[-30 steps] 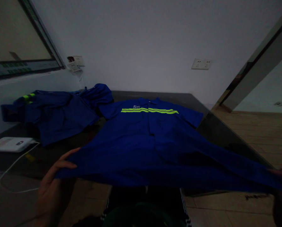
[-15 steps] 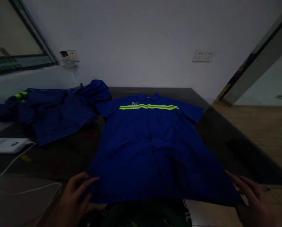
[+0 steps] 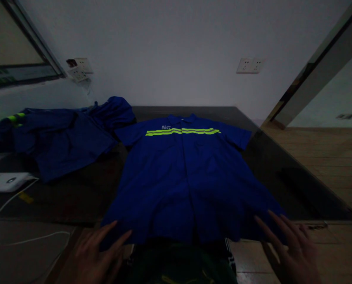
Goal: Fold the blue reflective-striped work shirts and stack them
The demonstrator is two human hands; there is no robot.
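Note:
A blue short-sleeved work shirt (image 3: 170, 169) lies front up on the dark table, its collar toward the wall. A yellow-green reflective band crosses its chest, and small white lettering sits above the band. The hem hangs over the near edge in loose folds. My left hand (image 3: 97, 252) is at the lower left corner, fingers apart, fingertips against the cloth. Over the lower right corner, my right hand (image 3: 291, 244) has its fingers stretched out and spread on the fabric. Neither hand pinches the cloth.
Crumpled blue garments (image 3: 66, 138) lie at the left of the table (image 3: 270, 165). Nearer stands a white device (image 3: 7, 182) with a white cable (image 3: 30, 241) trailing down. Wall sockets (image 3: 250, 66) are behind, and a wooden floor (image 3: 326, 157) is to the right.
Both hands have loosened from the hem corners, and their fingers have spread. The right hand has moved inward. The hem, stretched straight before, now droops in folds. The view has shifted slightly.

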